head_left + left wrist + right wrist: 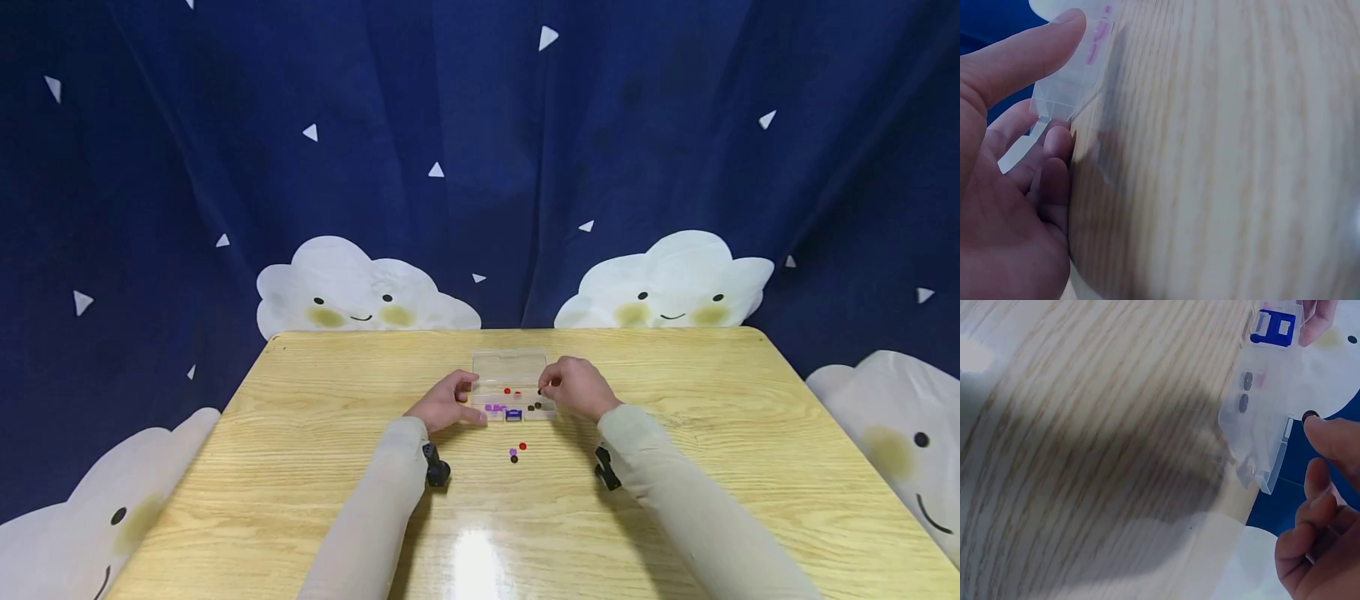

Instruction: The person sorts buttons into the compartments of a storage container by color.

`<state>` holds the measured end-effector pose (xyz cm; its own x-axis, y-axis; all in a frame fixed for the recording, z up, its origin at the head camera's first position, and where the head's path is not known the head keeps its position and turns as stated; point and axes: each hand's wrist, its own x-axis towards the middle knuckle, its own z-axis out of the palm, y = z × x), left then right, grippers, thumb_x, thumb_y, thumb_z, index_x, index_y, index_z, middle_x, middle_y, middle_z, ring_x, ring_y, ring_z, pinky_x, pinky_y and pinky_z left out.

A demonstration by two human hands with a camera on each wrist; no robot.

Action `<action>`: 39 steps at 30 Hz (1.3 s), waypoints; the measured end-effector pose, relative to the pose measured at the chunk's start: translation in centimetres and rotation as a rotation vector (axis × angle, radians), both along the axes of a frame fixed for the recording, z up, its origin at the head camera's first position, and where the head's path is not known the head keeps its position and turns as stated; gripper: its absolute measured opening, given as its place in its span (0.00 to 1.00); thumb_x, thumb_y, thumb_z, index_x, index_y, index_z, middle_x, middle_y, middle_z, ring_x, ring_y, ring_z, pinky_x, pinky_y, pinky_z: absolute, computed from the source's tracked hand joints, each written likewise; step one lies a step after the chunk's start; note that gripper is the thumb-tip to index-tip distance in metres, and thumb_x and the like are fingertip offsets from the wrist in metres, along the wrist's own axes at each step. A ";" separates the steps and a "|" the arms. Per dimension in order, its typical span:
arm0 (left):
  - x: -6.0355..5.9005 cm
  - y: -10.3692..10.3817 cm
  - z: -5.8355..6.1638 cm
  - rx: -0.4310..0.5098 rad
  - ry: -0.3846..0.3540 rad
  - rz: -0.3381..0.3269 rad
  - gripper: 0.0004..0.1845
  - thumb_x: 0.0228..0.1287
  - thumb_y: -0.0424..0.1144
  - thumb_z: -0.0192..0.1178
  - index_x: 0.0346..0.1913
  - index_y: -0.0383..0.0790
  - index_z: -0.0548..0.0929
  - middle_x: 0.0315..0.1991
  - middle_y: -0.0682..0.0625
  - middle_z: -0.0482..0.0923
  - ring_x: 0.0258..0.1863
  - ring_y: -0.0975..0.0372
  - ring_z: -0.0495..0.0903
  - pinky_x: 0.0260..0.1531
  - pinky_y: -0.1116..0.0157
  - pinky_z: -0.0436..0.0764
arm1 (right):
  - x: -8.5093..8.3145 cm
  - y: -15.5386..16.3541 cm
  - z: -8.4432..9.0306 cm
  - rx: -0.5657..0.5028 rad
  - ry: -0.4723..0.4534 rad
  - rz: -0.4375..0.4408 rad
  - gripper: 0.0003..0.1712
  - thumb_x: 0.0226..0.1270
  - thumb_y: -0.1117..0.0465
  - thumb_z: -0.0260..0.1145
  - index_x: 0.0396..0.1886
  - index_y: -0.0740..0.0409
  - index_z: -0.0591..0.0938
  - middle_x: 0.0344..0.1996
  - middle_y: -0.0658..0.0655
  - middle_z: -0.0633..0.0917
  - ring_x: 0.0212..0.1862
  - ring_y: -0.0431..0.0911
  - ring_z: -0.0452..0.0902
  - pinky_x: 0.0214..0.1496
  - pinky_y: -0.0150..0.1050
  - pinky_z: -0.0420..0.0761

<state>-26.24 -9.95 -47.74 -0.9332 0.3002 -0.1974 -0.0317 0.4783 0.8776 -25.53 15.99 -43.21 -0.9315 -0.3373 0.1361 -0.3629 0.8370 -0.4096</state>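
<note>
A clear plastic box (531,417) with a blue latch (513,415) stands on the table, its clear lid (510,364) raised at the back. My left hand (445,403) holds the box's left end, with the thumb along the front in the left wrist view. Above the right part of the box, my right hand (581,388) pinches a small dark bead (1310,415) between thumb and finger. Inside lie purple beads (492,407) at the left, red beads (507,391) towards the back and dark beads (534,407) at the right.
In front of the box, a red bead (522,446), a purple bead (513,452) and a black bead (513,459) lie loose on the wooden table (300,433). Behind the table's far edge hangs a dark blue curtain (480,208) with clouds.
</note>
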 end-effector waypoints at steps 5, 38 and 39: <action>-0.2 0.0 -0.1 0.004 0.006 0.008 0.41 0.51 0.34 0.76 0.69 0.43 0.70 0.61 0.45 0.71 0.51 0.57 0.68 0.53 0.60 0.71 | -0.1 -0.1 -0.2 -0.009 -0.029 -0.020 0.05 0.61 0.65 0.69 0.28 0.52 0.89 0.27 0.52 0.82 0.31 0.43 0.72 0.37 0.37 0.72; -0.1 -0.2 -0.3 0.018 -0.006 -0.007 0.41 0.52 0.33 0.75 0.69 0.43 0.70 0.60 0.45 0.69 0.51 0.57 0.68 0.52 0.61 0.71 | -0.4 0.7 -1.6 -0.003 -0.027 0.055 0.05 0.59 0.67 0.68 0.28 0.54 0.89 0.29 0.52 0.84 0.32 0.42 0.73 0.42 0.43 0.78; -0.1 -0.2 -0.3 0.019 -0.009 -0.007 0.41 0.52 0.34 0.75 0.69 0.43 0.70 0.60 0.45 0.69 0.51 0.57 0.68 0.51 0.61 0.71 | -0.5 0.7 -1.6 -0.003 -0.029 0.053 0.05 0.59 0.67 0.68 0.28 0.54 0.89 0.29 0.52 0.84 0.32 0.42 0.73 0.42 0.43 0.78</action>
<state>-26.32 -10.15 -48.03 -0.9294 0.3101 -0.2002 -0.0366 0.4621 0.8861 -25.99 16.65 -44.83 -0.9158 -0.3863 0.1099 -0.3948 0.8155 -0.4231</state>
